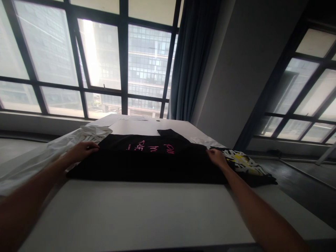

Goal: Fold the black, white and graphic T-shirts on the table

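A black T-shirt (pixel 147 166) with pink lettering lies across the white table, its near part folded over so that the lettering is partly covered. My left hand (pixel 85 150) pinches the shirt's left edge, fingertips on the fold. At the opposite end, my right hand (pixel 216 157) is closed on the right edge of the same shirt. A black sleeve sticks up at the far side of the shirt.
Crumpled white cloth or plastic (pixel 60 143) lies along the left of the table (pixel 147 213). Right of the shirt is a black garment with white and yellow print (pixel 244 162). Papers (pixel 105 120) rest at the far end, before windows and a blue curtain (pixel 187 59).
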### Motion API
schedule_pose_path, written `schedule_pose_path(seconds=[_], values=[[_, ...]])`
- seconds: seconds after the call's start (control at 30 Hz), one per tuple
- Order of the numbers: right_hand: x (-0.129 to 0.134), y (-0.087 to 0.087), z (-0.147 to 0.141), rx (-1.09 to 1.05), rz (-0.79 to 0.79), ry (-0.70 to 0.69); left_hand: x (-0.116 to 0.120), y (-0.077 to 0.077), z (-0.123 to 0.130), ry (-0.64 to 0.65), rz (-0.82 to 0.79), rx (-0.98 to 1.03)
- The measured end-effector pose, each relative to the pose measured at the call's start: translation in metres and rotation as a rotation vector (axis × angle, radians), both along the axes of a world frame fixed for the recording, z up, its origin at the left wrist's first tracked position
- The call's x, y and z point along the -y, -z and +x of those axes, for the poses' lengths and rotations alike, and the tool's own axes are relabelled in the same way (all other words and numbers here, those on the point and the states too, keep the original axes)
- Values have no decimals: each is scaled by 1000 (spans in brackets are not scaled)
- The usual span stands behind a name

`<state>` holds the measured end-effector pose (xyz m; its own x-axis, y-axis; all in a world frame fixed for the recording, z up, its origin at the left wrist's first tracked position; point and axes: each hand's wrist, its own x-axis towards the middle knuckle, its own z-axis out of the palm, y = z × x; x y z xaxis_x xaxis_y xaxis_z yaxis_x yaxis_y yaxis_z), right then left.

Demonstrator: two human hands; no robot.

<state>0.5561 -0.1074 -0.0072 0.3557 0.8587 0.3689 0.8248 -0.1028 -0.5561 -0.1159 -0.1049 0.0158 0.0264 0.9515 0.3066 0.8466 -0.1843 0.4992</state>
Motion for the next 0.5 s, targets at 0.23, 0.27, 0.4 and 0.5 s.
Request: schedule_pose_path(seconds=[0.23,0.27,0.4,0.5], values=[[0,13,7,30,-157,-168,-10,17,0,44,-123,-86],[1,13,7,38,-181,-196,-9,16,-1,57,-138,-75],[5,6,-3,118,-196,-262,-6,7,-4,38,-149,-68],[6,0,-14,188,12,-230,-2,-1,-7,11,-63,-17]])
